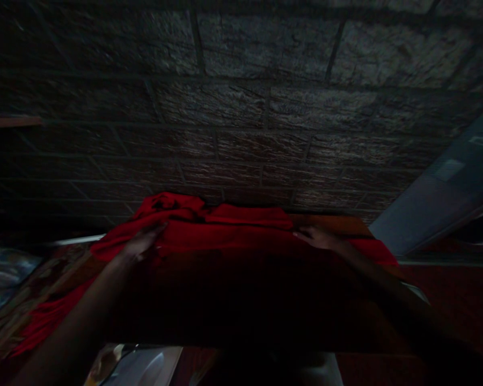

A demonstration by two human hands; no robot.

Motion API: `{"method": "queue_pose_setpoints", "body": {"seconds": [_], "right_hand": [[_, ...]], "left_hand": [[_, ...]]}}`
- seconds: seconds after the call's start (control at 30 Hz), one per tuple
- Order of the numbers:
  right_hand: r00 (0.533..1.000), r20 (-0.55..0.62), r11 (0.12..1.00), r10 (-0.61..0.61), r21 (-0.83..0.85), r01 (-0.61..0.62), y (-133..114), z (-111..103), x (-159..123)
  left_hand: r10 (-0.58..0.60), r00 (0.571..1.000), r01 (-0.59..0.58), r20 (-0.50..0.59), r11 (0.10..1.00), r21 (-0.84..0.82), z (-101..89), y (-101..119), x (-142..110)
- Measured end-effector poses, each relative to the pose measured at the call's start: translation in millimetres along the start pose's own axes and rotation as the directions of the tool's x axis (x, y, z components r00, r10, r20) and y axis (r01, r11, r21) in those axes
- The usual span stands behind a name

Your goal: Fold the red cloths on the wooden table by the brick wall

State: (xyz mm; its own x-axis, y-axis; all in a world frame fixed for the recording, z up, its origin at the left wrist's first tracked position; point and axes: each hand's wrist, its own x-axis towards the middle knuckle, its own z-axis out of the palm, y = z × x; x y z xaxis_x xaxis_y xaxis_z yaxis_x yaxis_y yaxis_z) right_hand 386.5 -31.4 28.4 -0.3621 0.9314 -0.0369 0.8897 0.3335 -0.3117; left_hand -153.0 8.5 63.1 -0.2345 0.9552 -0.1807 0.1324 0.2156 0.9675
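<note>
A long red cloth lies along the far side of a dark wooden table, with folds bunched up at the left. My left hand rests on the left part of this cloth, fingers stretched out and somewhat blurred. At the right end of the folded strip, my right hand touches the cloth's edge with its fingers apart. Deep shadow covers the near half of the tabletop, so details there are hidden. More red fabric hangs by my left forearm and shows beyond my right hand.
A stone-block wall rises right behind the table. To the right stands a grey metal frame or cabinet. A shiny plastic-looking bundle sits at the left, and pale flat items show below the near edge.
</note>
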Motion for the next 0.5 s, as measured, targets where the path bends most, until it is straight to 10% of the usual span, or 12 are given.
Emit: {"method": "queue_pose_setpoints", "body": {"seconds": [0.5], "right_hand": [[0.974,0.057,0.940,0.221,0.255,-0.228,49.2,-11.7,-66.6]], "left_hand": [[0.262,0.964,-0.261,0.031,0.965,-0.038,-28.0,18.9,-1.1]]}}
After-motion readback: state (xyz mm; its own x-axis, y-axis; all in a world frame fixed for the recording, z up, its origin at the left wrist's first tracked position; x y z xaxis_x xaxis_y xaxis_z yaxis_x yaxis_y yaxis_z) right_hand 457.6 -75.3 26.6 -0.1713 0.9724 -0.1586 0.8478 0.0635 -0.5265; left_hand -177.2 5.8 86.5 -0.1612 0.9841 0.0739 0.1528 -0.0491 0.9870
